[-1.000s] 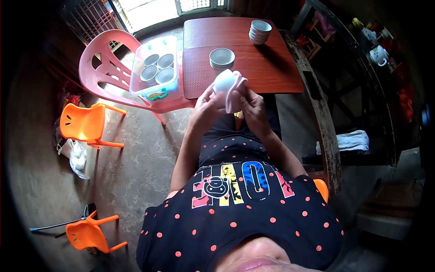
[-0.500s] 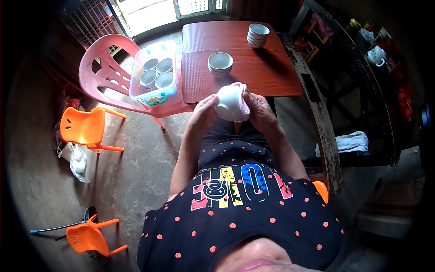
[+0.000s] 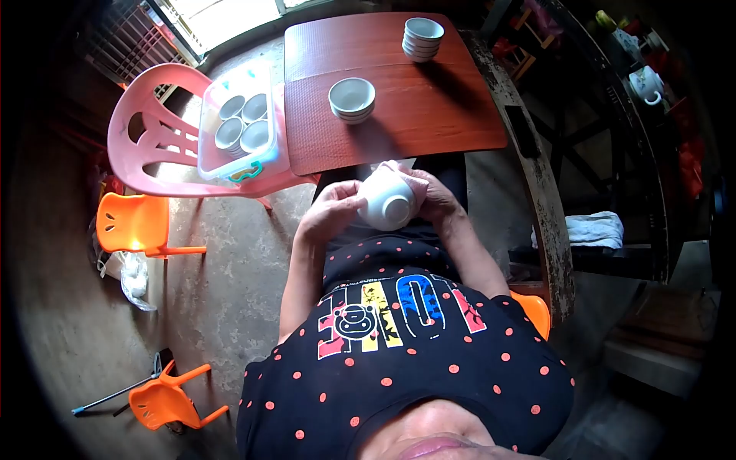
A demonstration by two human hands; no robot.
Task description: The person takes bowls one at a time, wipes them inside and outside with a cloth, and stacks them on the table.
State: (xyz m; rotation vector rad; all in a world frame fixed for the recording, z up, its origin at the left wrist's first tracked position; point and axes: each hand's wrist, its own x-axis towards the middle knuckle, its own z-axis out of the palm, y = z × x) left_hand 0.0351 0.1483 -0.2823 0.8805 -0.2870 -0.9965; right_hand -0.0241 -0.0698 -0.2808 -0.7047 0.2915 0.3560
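A white bowl is held in front of my body, its base ring turned toward me. My left hand grips the bowl's left rim with thumb and fingers. Around its right side, my right hand presses a pale pink cloth to the bowl; part of the cloth shows over the top rim. On the red-brown table just beyond stands a short stack of bowls. A taller bowl stack is at the far right of the tabletop.
A pink plastic chair at the left carries a clear plastic box with several stacks of bowls. Small orange chairs stand on the floor. A worn wooden beam and a white towel are at the right.
The bowl has come lower and turned, so its base now faces me more. Both hands moved down with it. The view has shifted, with the table higher in frame.
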